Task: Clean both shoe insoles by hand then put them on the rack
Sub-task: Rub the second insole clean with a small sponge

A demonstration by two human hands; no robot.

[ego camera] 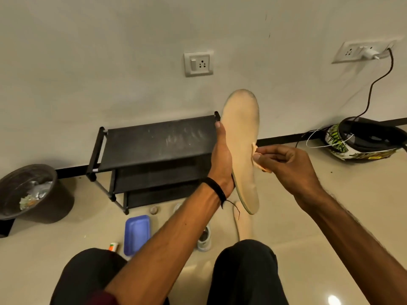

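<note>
Beige insole held upright by left hand w/ fingers wrapped behind it; small cloth pinched by right hand and pressed to insole's edge. Second insole laid on floor below — black rack set vs. wall behind.

A single wide-angle view is given, taken from the head of a seated person and aimed forward and down, so that both knees are seen at the bottom edge and both forearms reach up into the middle of the frame. The left hand and right hand are seen close up, while the black rack, the floor and the wall with its sockets are taken in beyond them. Straight lines near the edges are bent by the lens, and no second view is supplied to be shared.
</note>
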